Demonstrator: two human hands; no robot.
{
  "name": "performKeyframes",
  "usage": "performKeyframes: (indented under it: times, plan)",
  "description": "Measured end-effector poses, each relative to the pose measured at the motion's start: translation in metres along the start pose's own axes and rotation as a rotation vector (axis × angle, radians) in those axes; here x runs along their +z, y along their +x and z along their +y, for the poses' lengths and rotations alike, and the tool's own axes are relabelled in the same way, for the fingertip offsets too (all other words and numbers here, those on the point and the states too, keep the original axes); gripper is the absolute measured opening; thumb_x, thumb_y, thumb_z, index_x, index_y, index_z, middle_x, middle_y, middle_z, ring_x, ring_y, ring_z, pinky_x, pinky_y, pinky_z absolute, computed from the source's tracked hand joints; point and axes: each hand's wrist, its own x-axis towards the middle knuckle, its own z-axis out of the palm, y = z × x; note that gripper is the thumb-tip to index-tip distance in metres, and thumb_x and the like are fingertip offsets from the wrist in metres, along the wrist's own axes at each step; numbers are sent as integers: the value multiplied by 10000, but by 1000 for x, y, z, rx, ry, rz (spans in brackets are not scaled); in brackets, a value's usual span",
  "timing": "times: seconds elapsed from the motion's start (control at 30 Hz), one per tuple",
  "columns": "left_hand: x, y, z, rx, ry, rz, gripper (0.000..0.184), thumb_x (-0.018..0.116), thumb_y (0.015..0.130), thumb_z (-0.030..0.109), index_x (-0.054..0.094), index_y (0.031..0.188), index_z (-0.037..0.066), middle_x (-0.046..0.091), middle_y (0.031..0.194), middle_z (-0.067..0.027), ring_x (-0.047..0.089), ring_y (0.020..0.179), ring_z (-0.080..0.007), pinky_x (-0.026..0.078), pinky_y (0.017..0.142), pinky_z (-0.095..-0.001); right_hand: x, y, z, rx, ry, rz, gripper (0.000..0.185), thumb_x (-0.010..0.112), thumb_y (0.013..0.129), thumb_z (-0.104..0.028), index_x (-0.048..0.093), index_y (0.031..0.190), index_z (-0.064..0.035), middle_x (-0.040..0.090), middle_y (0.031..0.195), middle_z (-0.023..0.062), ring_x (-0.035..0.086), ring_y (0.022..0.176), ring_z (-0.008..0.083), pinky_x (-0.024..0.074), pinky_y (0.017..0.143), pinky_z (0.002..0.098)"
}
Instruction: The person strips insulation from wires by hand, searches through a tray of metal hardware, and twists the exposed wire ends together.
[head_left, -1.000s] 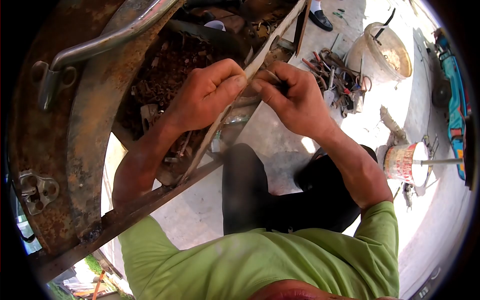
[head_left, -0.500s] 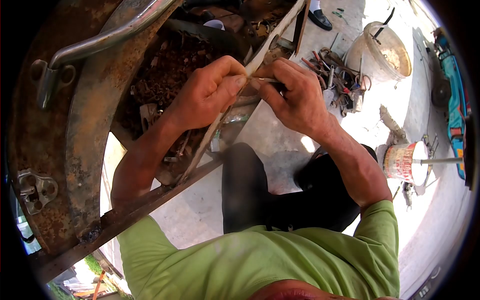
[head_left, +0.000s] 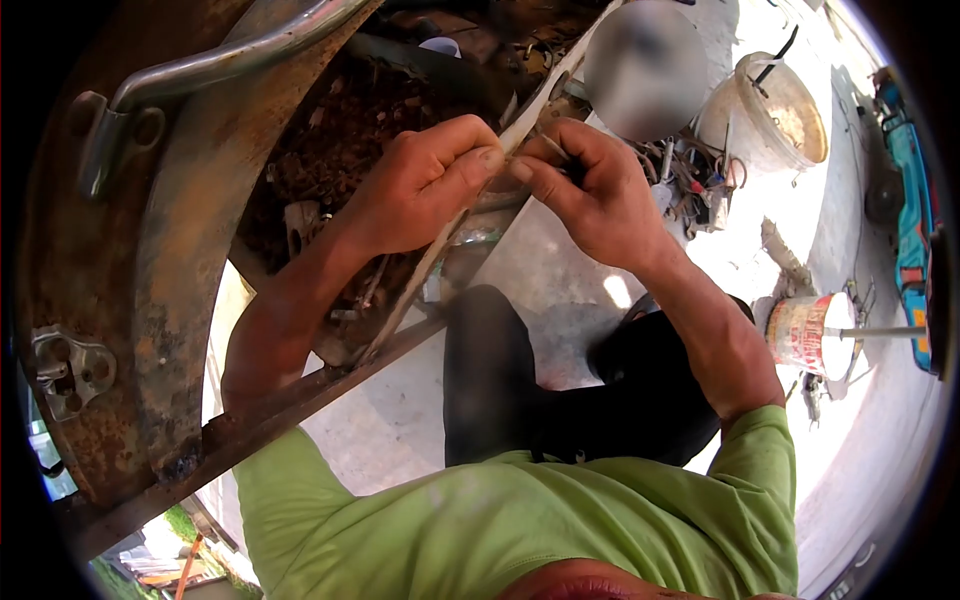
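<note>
My left hand (head_left: pixel 430 190) is closed in a pinch, thumb against bent forefinger, right at the pale edge of a long strip (head_left: pixel 425 268). Whatever lies between those fingertips is too small to make out. Close beside it on the right, my right hand (head_left: pixel 610 205) is also closed, with a thin pale stick (head_left: pixel 553 146) showing between its fingers. The fingertips of both hands almost meet over the strip. Below and left of them, a rusty bin (head_left: pixel 245 255) holds many small brown metal scraps (head_left: pixel 330 165).
A rusty panel (head_left: pixel 180 330) with a bent metal handle (head_left: pixel 235 60) stands at left. Tools (head_left: pixel 690 190) lie on the floor near a dirty white bucket (head_left: pixel 745 105). A printed pail (head_left: pixel 797 332) and a turquoise machine (head_left: pixel 905 210) are at right.
Both hands have shifted slightly right, still pinched close together. The surroundings have shifted a little in view, and a round blurred patch now covers part of the upper right.
</note>
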Motion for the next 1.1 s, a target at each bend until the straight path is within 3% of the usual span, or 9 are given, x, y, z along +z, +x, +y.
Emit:
performKeyframes:
  times: [0.07,0.1,0.33,0.47,0.5,0.63,0.87,0.9,1.1]
  plan:
    - [1,1,1,-87,-176,-44,193,524,1047,206,581,979,34,482,622,46,429,556,-31,352,496,-234,3,0,2,-109,-89,64,131,724,905,-107,655,927,3,620,775,59,544,705,123,455,650,287]
    - [1,1,4,-107,-214,-62,202,519,1053,201,572,950,36,455,626,64,392,560,-14,325,491,-230,4,2,3,-179,-91,99,128,727,855,-94,660,904,3,637,789,156,619,671,301,481,612,354]
    - [5,-1,0,58,8,35,142,586,1010,162,584,991,21,519,633,2,454,596,-59,403,526,-270,2,1,-6,-20,-196,35,177,700,890,-163,675,923,9,659,814,168,645,711,320,503,644,374]
    - [3,-2,1,179,174,78,127,610,977,151,577,1032,42,574,628,-96,570,545,-172,444,527,-338,0,3,0,28,-49,-13,262,650,962,-248,670,963,13,638,755,120,597,680,213,480,660,334]
    - [2,-2,-1,224,251,61,123,596,969,77,574,1080,28,588,668,-63,547,558,-110,423,524,-293,1,3,4,-5,9,-31,285,618,996,-281,673,957,-3,562,683,22,496,644,117,412,611,275]
    - [0,-4,-3,330,330,64,129,626,956,84,594,1075,45,604,642,-111,604,529,-192,462,509,-329,-5,5,6,319,455,-218,261,618,1004,-285,673,917,-45,421,661,-89,332,618,24,262,559,217]
    - [2,-3,1,263,345,121,132,635,955,67,638,1079,22,682,749,-96,653,645,-111,498,575,-274,-8,5,9,340,343,-227,321,618,1008,-331,687,985,-19,553,778,-62,463,743,47,379,650,236]
    - [3,0,-1,216,239,120,146,646,942,131,636,1056,41,639,690,-139,657,589,-222,493,547,-344,-6,6,7,307,360,-188,301,618,1011,-310,677,988,-16,556,782,-66,465,750,45,392,659,243]
    - [2,0,10,135,176,130,152,646,968,157,640,1007,10,601,651,-58,534,595,-79,447,541,-296,-2,6,11,241,360,-113,264,640,1000,-257,662,909,-10,562,764,-61,454,729,35,394,632,240]
